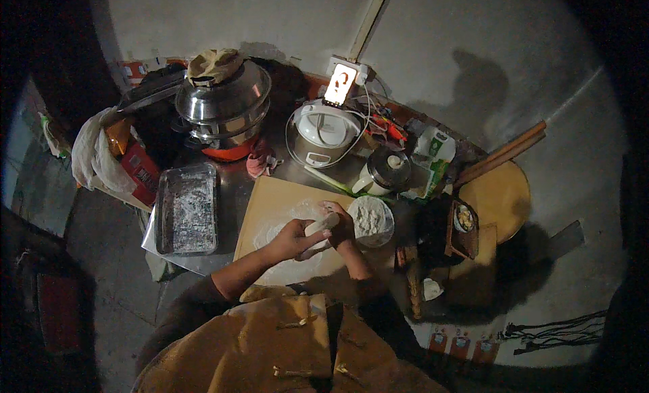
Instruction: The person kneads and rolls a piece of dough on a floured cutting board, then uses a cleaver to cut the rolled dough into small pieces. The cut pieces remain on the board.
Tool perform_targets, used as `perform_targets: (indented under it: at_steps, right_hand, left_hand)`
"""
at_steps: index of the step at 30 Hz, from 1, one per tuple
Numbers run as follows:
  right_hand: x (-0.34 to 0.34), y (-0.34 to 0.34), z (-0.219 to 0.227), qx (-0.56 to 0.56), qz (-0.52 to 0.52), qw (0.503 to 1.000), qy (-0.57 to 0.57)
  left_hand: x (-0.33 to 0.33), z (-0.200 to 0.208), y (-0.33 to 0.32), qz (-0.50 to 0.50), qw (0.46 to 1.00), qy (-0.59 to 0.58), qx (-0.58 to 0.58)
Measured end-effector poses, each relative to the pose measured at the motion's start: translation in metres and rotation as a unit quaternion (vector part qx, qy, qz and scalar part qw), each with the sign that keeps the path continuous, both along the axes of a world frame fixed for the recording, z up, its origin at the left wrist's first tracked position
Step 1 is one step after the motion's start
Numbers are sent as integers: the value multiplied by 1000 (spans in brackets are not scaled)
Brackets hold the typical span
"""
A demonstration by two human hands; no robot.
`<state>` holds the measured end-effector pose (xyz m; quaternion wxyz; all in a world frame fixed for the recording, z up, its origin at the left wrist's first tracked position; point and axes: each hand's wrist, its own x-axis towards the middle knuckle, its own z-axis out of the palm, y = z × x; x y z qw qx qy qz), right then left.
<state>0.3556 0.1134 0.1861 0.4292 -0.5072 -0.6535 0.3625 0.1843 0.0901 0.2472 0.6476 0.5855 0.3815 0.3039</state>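
A pale, rounded piece of dough (322, 224) is held between my two hands, above a floured board. My left hand (295, 240) grips it from the left, thumb stretched along its near side. From the right, my right hand (342, 226) curls round its other end; some of those fingers are hidden. Flour is spread over the tan board (265, 198) beneath. Close by my right hand stands a clear bowl (388, 235) holding white flour (368, 216).
A flour-dusted metal tray (212, 224) lies left of the board. Behind stand a steel steamer pot (223, 99), a rice cooker (323, 132) and a lit phone (340, 84). A lidded pitcher (374, 178) and green onion (326, 178) are beyond the bowl; a small basket (462, 241) sits at right.
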Motion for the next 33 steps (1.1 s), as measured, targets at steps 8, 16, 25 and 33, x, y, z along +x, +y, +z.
perform_targets:
  at_steps: [8,16,25,33]
  right_hand:
    - [5,-2,8,-114,-27,993,-8]
    - [11,8,-6,-29,43,994,99]
    - [7,11,-18,-119,34,975,187]
    - [4,9,2,-122,27,966,226]
  left_hand:
    - [-4,1,8,-18,998,-8,55]
    - [-1,-10,8,2,998,9,64]
    - [-5,-6,5,-42,997,26,53]
    - [-4,-1,6,-2,975,-15,223]
